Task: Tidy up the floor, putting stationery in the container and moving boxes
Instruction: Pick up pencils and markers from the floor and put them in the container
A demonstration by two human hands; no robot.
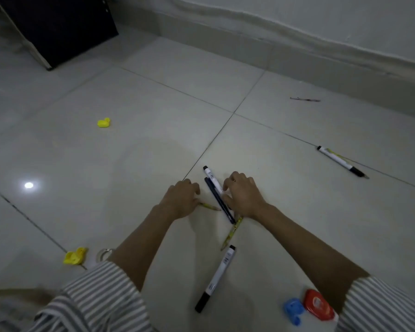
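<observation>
We see two pens lying side by side on the pale tiled floor (130, 152) in the middle of the view: a white-barrelled marker with a black cap and a barcode label (211, 177), and touching it a slim dark navy pen (219, 200), both pointing away and to the left. The right hand (241, 195) rests over the near part of these two, its fingers (228, 185) curled down onto the white barrel, though we cannot tell whether they actually grip it. Under that wrist a yellow patterned pencil (231, 233) slants toward us. The left hand (181, 200) sits just beside the pens, its fingers (193, 186) bent loosely on the tile, and a second short yellow pencil (210, 206) shows at its thumb side; whether it is held we cannot tell. Nearer to us lies another white marker with black ends (216, 279), apart from both hands. By the right sleeve sit a small blue plastic piece (292, 309) and a red oval lidded case (318, 305), close together. Far to the right a further white and black marker (342, 161) lies over a thin yellow stick, and beyond it a thin dark rod (304, 99) near the skirting. To the left are two small yellow lumps, one far (103, 122) and one near (74, 256), the latter beside a clear tape roll (104, 254). A dark cabinet (58, 27) stands at the upper left.
</observation>
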